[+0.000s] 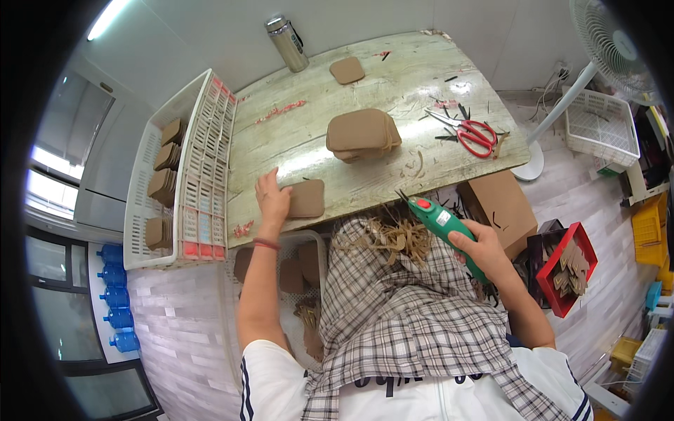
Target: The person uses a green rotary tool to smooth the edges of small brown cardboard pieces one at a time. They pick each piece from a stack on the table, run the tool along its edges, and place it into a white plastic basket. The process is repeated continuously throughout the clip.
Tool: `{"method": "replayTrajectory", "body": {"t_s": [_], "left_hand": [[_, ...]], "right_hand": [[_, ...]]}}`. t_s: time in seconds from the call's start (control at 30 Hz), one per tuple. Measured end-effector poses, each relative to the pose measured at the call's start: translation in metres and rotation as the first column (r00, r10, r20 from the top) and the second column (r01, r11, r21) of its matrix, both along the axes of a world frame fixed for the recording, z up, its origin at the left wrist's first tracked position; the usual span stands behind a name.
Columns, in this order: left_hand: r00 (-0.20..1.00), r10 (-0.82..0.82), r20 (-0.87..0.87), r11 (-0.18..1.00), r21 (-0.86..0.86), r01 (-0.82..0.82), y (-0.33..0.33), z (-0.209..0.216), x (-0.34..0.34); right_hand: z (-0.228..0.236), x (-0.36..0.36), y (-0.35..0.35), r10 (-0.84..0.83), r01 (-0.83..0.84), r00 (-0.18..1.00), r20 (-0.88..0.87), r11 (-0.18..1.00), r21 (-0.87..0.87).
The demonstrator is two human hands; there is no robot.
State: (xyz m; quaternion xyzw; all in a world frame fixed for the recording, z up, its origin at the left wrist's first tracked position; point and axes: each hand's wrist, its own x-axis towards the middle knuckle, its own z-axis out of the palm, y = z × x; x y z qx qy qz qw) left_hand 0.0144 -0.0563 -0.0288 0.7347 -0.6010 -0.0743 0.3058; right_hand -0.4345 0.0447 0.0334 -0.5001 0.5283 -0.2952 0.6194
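Note:
My left hand [272,199] rests on the edge of a small stack of brown rounded cardboard pieces [307,198] at the near left of the worn wooden table [393,84]. My right hand [479,247] grips a green electric cutter [444,223] with a red button, its tip pointing up-left over my lap. Thin brown cardboard strips [393,238] lie heaped on the plaid cloth [393,316] across my lap. A taller pile of the same brown pieces [361,132] stands mid-table, and a single piece [347,70] lies farther back.
Red-handled scissors [474,133] lie at the table's right. A metal flask [286,43] stands at the back. A white crate [179,168] at left holds brown stacks. A cardboard box [500,205], a red bin [569,270], a fan [611,42] and a white basket [602,126] are at right.

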Motion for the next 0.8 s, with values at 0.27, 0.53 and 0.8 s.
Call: {"method": "replayTrajectory", "body": {"t_s": [0.27,0.53,0.8], "left_hand": [[0.832,-0.373,0.410,0.902,-0.051,0.430,-0.096,0.053,-0.108],[0.909,-0.378,0.175,0.890,-0.199,0.409,-0.098,0.063,-0.121],[0.615,-0.388,-0.687,0.919,-0.239,0.313,-0.050,0.092,-0.113]], "right_hand": [[0.000,-0.005,0.013,-0.046,0.045,0.999,-0.025,0.998,-0.039],[-0.003,-0.016,0.019,-0.070,0.071,0.997,0.017,0.997,-0.012],[0.001,-0.016,0.021,-0.086,0.087,0.995,0.050,0.996,-0.023]]}}
